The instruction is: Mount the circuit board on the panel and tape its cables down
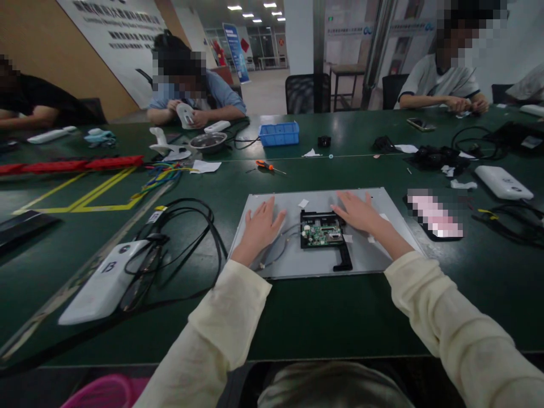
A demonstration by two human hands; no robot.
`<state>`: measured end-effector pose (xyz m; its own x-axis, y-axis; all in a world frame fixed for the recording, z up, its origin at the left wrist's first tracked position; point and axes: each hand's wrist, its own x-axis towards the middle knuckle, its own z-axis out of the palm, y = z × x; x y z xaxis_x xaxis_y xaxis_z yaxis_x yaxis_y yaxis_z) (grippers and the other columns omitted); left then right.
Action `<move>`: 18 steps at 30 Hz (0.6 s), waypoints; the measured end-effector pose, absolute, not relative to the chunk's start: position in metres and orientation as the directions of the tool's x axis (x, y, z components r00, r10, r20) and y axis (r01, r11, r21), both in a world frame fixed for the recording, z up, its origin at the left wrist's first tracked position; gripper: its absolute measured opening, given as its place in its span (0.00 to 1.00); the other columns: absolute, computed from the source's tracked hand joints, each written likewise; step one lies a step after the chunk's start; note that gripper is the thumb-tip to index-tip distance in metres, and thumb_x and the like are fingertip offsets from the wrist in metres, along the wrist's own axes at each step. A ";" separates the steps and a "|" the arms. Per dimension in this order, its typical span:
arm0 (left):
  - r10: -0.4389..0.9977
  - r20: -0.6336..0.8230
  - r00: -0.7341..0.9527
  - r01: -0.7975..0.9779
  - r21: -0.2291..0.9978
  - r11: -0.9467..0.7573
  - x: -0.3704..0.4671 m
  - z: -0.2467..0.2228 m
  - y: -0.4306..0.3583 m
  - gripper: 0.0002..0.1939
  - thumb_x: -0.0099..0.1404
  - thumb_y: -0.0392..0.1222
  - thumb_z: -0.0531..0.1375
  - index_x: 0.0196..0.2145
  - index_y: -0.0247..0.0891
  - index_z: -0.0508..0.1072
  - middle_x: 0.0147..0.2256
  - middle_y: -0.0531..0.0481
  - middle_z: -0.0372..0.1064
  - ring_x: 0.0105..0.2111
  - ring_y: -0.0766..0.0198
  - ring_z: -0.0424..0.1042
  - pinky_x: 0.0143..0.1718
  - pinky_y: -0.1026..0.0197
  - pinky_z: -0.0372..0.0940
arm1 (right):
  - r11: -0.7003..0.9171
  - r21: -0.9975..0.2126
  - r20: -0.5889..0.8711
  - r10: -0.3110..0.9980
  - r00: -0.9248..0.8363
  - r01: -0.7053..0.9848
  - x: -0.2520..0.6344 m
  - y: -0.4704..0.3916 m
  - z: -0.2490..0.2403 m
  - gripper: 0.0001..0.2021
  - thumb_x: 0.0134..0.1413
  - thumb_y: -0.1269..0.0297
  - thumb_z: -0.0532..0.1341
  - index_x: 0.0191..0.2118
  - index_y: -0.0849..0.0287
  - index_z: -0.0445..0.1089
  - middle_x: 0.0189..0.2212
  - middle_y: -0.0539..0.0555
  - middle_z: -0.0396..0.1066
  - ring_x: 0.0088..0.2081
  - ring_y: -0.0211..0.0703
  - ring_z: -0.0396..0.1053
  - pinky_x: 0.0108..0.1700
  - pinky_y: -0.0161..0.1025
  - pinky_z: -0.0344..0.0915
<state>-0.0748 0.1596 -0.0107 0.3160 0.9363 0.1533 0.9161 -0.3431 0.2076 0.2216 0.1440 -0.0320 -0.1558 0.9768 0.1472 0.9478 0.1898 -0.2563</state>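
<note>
A flat grey metal panel (pixel 289 263) lies on the green table in front of me. On its middle sits a black plastic frame (pixel 345 258) around a green circuit board (pixel 321 235). Thin grey wires (pixel 278 249) run from the board's left side across the panel. My left hand (pixel 262 226) rests over the panel's left part, fingers spread, holding nothing. Over the upper right part is my right hand (pixel 357 212), fingers stretched out, its tips close to the black frame's top right corner; whether they touch it I cannot tell.
An orange screwdriver (pixel 267 166) and a blue basket (pixel 279 134) lie beyond the panel. To the left are a white device (pixel 104 277) and black cables (pixel 212 221). A phone (pixel 433 214) lies at right. Several people sit around the table, one holding a white part (pixel 185 115).
</note>
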 end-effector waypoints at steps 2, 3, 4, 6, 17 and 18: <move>0.935 0.097 0.342 0.910 0.215 -0.355 -0.076 -0.010 0.159 0.34 0.71 0.58 0.38 0.66 0.32 0.46 0.64 0.33 0.51 0.65 0.47 0.49 0.61 0.37 0.45 | 0.189 -0.257 0.129 0.979 -0.160 0.948 0.219 0.143 -0.033 0.34 0.63 0.43 0.41 0.66 0.62 0.50 0.63 0.66 0.56 0.64 0.62 0.52 0.62 0.73 0.34; 0.932 0.073 0.356 0.906 0.219 -0.363 -0.077 -0.009 0.159 0.35 0.71 0.58 0.38 0.66 0.31 0.45 0.64 0.33 0.51 0.65 0.47 0.49 0.60 0.37 0.46 | 0.192 -0.257 0.124 0.978 -0.165 0.947 0.218 0.143 -0.033 0.34 0.63 0.43 0.41 0.66 0.61 0.51 0.63 0.65 0.56 0.64 0.62 0.52 0.62 0.73 0.35; 0.929 0.055 0.367 0.903 0.220 -0.369 -0.077 -0.008 0.159 0.35 0.71 0.58 0.39 0.66 0.31 0.45 0.64 0.33 0.50 0.65 0.47 0.49 0.60 0.38 0.47 | 0.196 -0.254 0.120 0.978 -0.171 0.947 0.218 0.142 -0.033 0.34 0.63 0.42 0.41 0.66 0.61 0.52 0.63 0.65 0.55 0.64 0.63 0.52 0.62 0.73 0.35; 0.926 0.047 0.374 0.904 0.207 -0.375 -0.076 -0.007 0.158 0.36 0.70 0.59 0.39 0.66 0.31 0.46 0.64 0.33 0.50 0.65 0.47 0.48 0.60 0.39 0.48 | 0.198 -0.245 0.118 0.978 -0.174 0.949 0.216 0.141 -0.032 0.35 0.62 0.41 0.41 0.65 0.61 0.53 0.63 0.65 0.55 0.64 0.64 0.51 0.61 0.74 0.35; 0.934 0.051 0.355 0.925 0.124 -0.358 -0.072 -0.002 0.142 0.41 0.65 0.65 0.47 0.66 0.35 0.47 0.64 0.32 0.51 0.64 0.43 0.51 0.59 0.32 0.44 | 0.211 -0.250 0.103 0.976 -0.191 0.945 0.215 0.120 -0.027 0.36 0.60 0.39 0.43 0.65 0.60 0.54 0.64 0.65 0.54 0.64 0.65 0.51 0.61 0.75 0.37; 0.935 0.043 0.351 0.928 0.119 -0.354 -0.071 -0.001 0.140 0.41 0.65 0.65 0.47 0.66 0.35 0.47 0.64 0.32 0.51 0.64 0.42 0.51 0.59 0.31 0.44 | 0.213 -0.254 0.106 0.976 -0.192 0.943 0.216 0.118 -0.026 0.36 0.60 0.39 0.43 0.65 0.60 0.54 0.64 0.64 0.54 0.64 0.66 0.51 0.61 0.75 0.37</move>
<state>-0.0713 0.1398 -0.0012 0.3514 0.9352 0.0433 0.9276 -0.3541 0.1193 0.2157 0.1177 -0.0264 -0.1915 0.9758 0.1059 0.9435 0.2128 -0.2541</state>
